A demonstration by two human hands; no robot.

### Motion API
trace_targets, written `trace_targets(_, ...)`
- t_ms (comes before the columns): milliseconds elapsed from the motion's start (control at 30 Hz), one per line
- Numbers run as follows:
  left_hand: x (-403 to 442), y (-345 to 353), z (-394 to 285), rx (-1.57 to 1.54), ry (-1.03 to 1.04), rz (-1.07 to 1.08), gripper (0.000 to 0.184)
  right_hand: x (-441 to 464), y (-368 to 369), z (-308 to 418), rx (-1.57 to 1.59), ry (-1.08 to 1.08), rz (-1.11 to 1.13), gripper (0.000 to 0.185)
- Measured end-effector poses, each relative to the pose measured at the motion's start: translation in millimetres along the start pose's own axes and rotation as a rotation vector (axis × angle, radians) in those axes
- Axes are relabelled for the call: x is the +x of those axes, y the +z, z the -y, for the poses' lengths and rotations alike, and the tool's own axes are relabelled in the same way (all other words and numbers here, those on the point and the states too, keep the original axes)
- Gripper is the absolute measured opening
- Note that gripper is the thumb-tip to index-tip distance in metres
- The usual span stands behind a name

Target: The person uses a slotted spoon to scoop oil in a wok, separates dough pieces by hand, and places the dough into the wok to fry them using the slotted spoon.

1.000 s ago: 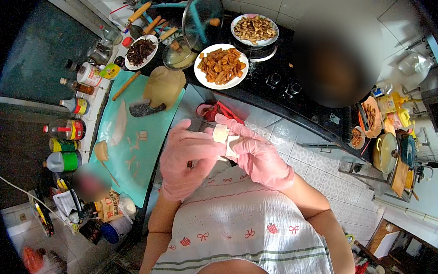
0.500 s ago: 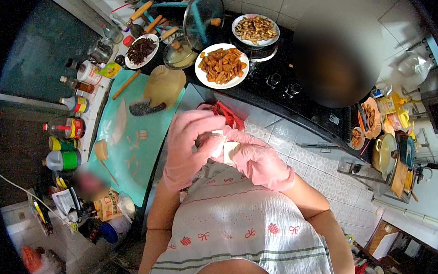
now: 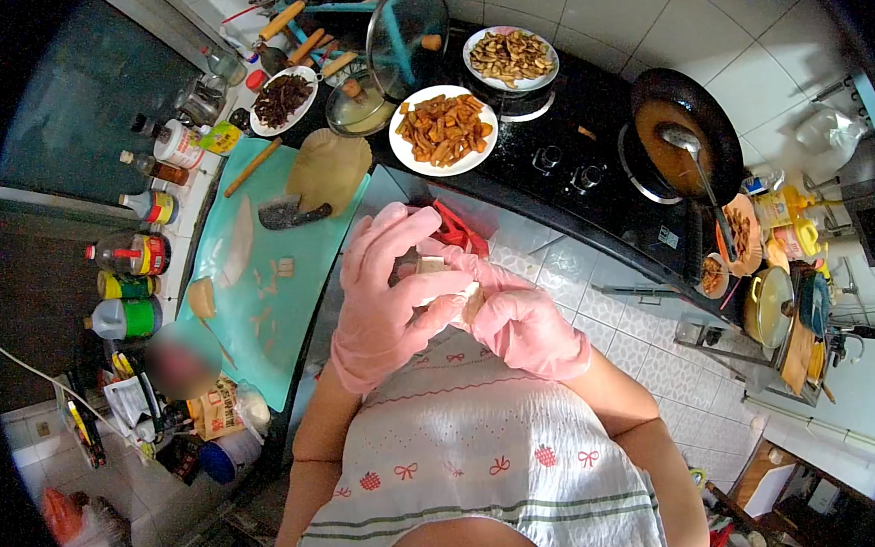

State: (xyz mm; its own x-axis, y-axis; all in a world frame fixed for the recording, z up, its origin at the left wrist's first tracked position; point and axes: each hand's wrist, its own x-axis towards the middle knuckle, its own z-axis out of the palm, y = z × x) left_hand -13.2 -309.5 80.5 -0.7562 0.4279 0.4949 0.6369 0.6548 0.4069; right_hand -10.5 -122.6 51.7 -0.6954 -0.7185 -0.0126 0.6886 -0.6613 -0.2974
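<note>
Both my hands wear pink gloves and meet in front of my apron. My left hand (image 3: pixel 381 295) pinches a small pale piece (image 3: pixel 468 300) between thumb and forefinger, its other fingers raised and spread. My right hand (image 3: pixel 527 324) has its fingers curled round the same piece from the other side. A second whitish edge shows between the fingers; whether it belongs to that piece I cannot tell. On the turquoise cutting board (image 3: pixel 303 265) to the left lie a cleaver (image 3: pixel 286 213), a long pale slab (image 3: pixel 234 241) and several pale strips (image 3: pixel 272 278).
Plates of orange-brown pieces (image 3: pixel 444 132), browned slices (image 3: pixel 512 57) and dark strips (image 3: pixel 283 102) stand along the stove. A wok (image 3: pixel 666 137) with a ladle (image 3: pixel 688 148) sits on the right burner. Bottles (image 3: pixel 130 255) line the left ledge. A wooden spoon (image 3: pixel 201 299) lies on the board.
My left hand's fingers have lifted and spread, and its thumb and forefinger have shifted to the right over the pale piece. My right hand has barely moved. The wok, blurred before, now shows.
</note>
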Motion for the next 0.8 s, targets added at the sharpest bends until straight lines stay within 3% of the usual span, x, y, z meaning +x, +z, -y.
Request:
trace_targets(133, -1, 4, 0, -0.024, 0.067, -0.088, 0.025, -2, 11, 8, -0.018, 0.040, -0.037, 0.081)
trace_targets(200, 1, -2, -7, -0.033, 0.060, -0.079, 0.025, -5, 1, 3, -0.016, 0.037, -0.132, 0.082)
trace_targets(333, -8, -8, -6, -0.066, 0.083, -0.013, 0.026, -1, 5, 6, -0.015, 0.017, -0.117, 0.081)
trace_targets(600, 5, -21, -5, -0.216, -0.089, -0.026, 0.020, -1, 4, 2, -0.087, 0.037, -0.087, 0.078)
trace_targets(700, 7, -15, 2, -0.158, -0.097, 0.006, 0.023, -2, 15, 9, -0.122, 0.088, -0.044, 0.075)
trace_targets(800, 9, -10, -2, -0.042, -0.095, -0.050, 0.027, -5, -1, 2, -0.140, 0.042, -0.021, 0.055)
